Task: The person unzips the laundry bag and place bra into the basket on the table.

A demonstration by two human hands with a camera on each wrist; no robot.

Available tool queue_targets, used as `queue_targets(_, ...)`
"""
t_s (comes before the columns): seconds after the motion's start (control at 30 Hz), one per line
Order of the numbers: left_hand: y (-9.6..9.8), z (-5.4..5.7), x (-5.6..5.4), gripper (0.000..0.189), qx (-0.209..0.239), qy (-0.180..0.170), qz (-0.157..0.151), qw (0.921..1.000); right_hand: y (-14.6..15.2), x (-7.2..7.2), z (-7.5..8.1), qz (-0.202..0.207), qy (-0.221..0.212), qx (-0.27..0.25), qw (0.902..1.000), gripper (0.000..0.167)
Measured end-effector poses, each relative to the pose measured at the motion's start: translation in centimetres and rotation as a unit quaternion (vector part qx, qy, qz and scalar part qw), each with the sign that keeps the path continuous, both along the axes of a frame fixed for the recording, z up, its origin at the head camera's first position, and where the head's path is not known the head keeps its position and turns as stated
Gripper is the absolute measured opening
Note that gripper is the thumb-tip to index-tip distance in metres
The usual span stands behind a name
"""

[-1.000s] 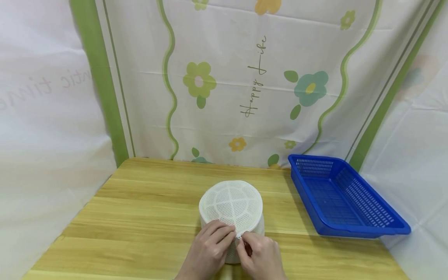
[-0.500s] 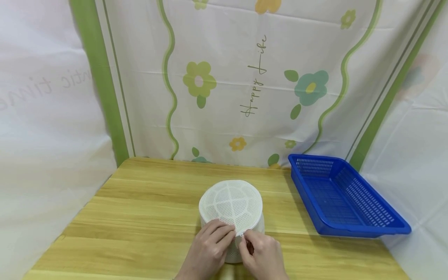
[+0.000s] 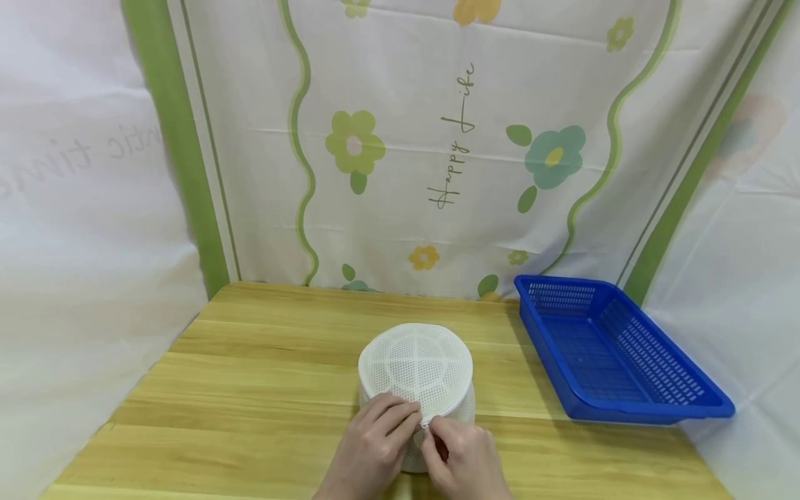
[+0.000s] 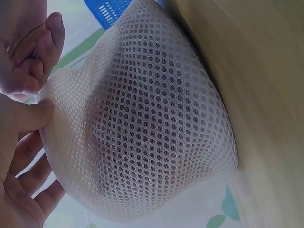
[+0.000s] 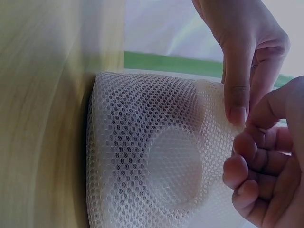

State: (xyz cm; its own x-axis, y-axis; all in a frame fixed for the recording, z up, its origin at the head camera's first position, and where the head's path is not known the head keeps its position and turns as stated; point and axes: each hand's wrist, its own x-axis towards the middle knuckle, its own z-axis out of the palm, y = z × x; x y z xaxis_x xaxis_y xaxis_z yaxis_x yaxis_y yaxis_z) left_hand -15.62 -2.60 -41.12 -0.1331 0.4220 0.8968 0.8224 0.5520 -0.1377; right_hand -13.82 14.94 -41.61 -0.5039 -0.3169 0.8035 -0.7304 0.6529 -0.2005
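A white mesh laundry bag (image 3: 416, 360), round and drum-shaped, stands upright on the wooden table. At its near top edge my left hand (image 3: 378, 434) grips the rim, fingers laid over the lid; in the left wrist view the left thumb (image 4: 35, 114) presses the mesh side from outside. Just to the right, my right hand (image 3: 465, 451) pinches a small white zipper pull (image 3: 426, 422) on the rim seam, its other fingers curled in. The two hands almost meet there. A pale round patch (image 5: 174, 166) shows on the bag's side in the right wrist view.
A blue plastic basket (image 3: 625, 410) with slotted sides stands at the table's right rear. The wooden tabletop (image 3: 250, 389) extends around the bag. Behind it hangs a white curtain (image 3: 400, 173) printed with flowers, and white sheets close off both sides.
The right hand shifts slightly right along the rim, then back left. The bag now sits a little farther right. My left hand keeps its grip in nearly the same place.
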Motion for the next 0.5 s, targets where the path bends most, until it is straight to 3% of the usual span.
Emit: queue_targets(0.5, -0.07, 0.00, -0.07, 0.031, -0.009, 0.002, 0.003, 1.0000, -0.11, 0.32, 0.47, -0.035, -0.013, -0.004, 0.9993, 0.032)
